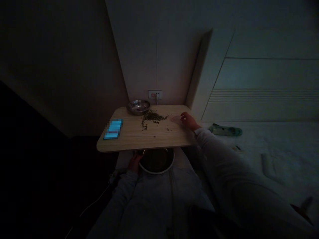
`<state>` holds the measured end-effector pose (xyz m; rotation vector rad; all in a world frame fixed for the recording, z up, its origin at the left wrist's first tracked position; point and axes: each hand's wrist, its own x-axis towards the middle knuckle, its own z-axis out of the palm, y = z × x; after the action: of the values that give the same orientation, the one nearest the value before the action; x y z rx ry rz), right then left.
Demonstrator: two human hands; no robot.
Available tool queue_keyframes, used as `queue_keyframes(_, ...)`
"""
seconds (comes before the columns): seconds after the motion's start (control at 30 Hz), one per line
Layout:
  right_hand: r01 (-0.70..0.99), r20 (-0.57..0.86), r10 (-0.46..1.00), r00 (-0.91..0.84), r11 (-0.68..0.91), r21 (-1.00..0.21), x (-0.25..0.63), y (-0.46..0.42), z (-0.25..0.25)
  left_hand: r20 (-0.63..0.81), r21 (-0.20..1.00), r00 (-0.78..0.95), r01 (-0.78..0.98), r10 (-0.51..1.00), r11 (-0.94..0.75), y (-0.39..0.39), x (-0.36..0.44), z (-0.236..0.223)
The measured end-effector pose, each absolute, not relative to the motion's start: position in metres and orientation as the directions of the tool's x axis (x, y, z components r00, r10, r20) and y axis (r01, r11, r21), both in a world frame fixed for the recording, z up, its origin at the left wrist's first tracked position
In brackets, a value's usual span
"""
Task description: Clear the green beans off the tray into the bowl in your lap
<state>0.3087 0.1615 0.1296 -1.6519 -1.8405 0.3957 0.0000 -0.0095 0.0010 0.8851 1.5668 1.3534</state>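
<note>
A pile of small dark green beans or seeds [153,116] lies spread over the light wooden tabletop [129,141], with a few strays nearer the front. At the table's right side, my right hand [188,121] has its fingers bent around a pale, translucent piece [176,119], too dim to name. My left hand [135,162] grips the left rim of a metal bowl [159,172] on my lap, below the table's front edge. Darkness hides what the bowl contains. Another shiny metal bowl [139,107] stands at the back left of the tabletop.
A phone with a lit, blurred screen [113,129] lies at the table's left. A wall socket [155,94] with a plugged-in cable is behind the table. To the right, a green bottle-like object [226,130] lies on a pale sheet [269,142].
</note>
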Motion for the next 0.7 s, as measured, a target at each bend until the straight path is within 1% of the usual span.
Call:
queue_keyframes(0.13, 0.759, 0.266, 0.961, -0.075, 0.228, -0.61, 0.311, 0.161, 0.134, -0.166, 0.986, -0.41, -0.073, 0.897, 0.149, -0.01, 0.007, 0.002)
queue_keyframes(0.37, 0.784, 0.236, 0.951, -0.198, 0.298, -0.545, 0.329, 0.152, 0.134, -0.231, 0.973, -0.391, -0.113, 0.891, 0.203, -0.004, 0.004, -0.006)
queue_keyframes(0.47, 0.822, 0.242, 0.956, -0.168, 0.271, -0.5, 0.333, 0.154, 0.133, -0.245, 0.969, -0.405, -0.119, 0.881, 0.214, -0.004, 0.005, -0.003)
queue_keyframes(0.53, 0.841, 0.247, 0.96, -0.13, 0.239, -0.486, 0.331, 0.158, 0.133, -0.229, 0.973, -0.409, -0.119, 0.883, 0.198, -0.007, 0.007, 0.001)
queue_keyframes(0.63, 0.843, 0.251, 0.966, -0.067, 0.189, -0.504, 0.321, 0.162, 0.134, -0.202, 0.977, -0.381, -0.148, 0.902, 0.156, -0.011, 0.011, 0.005)
queue_keyframes(0.7, 0.835, 0.252, 0.967, -0.034, 0.166, -0.525, 0.313, 0.162, 0.134, -0.227, 0.97, -0.376, -0.166, 0.899, 0.175, -0.012, 0.011, 0.006)
